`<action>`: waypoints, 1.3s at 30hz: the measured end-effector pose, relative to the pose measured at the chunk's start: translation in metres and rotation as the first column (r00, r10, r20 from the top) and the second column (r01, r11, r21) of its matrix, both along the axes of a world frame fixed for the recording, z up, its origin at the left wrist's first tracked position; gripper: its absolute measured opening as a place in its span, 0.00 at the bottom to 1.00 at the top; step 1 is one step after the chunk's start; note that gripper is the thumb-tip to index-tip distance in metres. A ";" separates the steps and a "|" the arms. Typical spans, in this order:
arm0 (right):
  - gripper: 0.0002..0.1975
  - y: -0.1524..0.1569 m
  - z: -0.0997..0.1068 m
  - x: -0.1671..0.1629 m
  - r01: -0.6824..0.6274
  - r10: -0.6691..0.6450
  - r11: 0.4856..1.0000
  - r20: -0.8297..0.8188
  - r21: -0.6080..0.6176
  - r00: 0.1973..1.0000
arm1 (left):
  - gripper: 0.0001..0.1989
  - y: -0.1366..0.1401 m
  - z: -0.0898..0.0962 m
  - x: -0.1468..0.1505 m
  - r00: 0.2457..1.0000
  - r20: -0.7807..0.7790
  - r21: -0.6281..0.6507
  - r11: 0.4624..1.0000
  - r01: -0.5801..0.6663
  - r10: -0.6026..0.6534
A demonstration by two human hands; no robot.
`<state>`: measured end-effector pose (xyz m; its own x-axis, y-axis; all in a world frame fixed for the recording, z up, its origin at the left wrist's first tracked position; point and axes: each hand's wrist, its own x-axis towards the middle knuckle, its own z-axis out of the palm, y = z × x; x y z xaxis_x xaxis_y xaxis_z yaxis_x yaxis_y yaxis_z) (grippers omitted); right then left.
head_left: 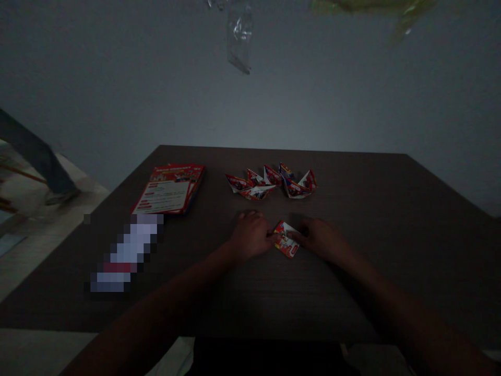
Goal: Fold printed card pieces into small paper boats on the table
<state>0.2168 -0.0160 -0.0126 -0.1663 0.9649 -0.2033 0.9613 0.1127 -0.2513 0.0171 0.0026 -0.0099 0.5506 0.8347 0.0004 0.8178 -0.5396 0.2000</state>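
Observation:
A small folded paper (288, 243), printed red and white, lies on the dark table in front of me, turned at an angle. My left hand (251, 236) is closed at its left edge, thumb and finger pinching there. From the other side my right hand (321, 239) grips the paper, its thumb reaching over the top face; the fingertips below are hidden. Just beyond the hands stand several folded paper boats (256, 192) in the same glossy print, grouped close together. Off to the left lies a stack of printed leaflets (166, 196), red with white text panels.
The brown table (391, 219) meets a pale wall (332, 94) at its far edge. A blurred-out bright object (131, 250) lies left of my left arm. Clear plastic (239, 39) hangs on the wall. Another person's leg (35, 151) shows at the far left.

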 end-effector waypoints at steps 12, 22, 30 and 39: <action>0.22 0.000 0.005 0.005 -0.008 0.007 0.997 -0.020 -0.075 1.000 | 0.12 0.007 0.009 -0.005 1.000 -0.005 -0.128 0.991 0.026 -0.027; 0.23 0.003 0.001 0.010 0.007 -0.012 0.997 -0.066 -0.076 0.998 | 0.12 0.012 0.008 -0.011 1.000 0.008 -0.181 0.984 0.010 -0.009; 0.18 0.004 -0.002 0.019 0.011 -0.018 0.998 -0.107 -0.066 0.994 | 0.12 0.014 0.005 -0.012 1.000 0.026 -0.190 0.982 0.018 -0.014; 0.15 0.002 0.004 0.023 -0.005 -0.006 0.997 -0.146 -0.074 0.989 | 0.10 0.016 0.008 -0.015 0.997 0.068 -0.272 0.962 -0.014 0.034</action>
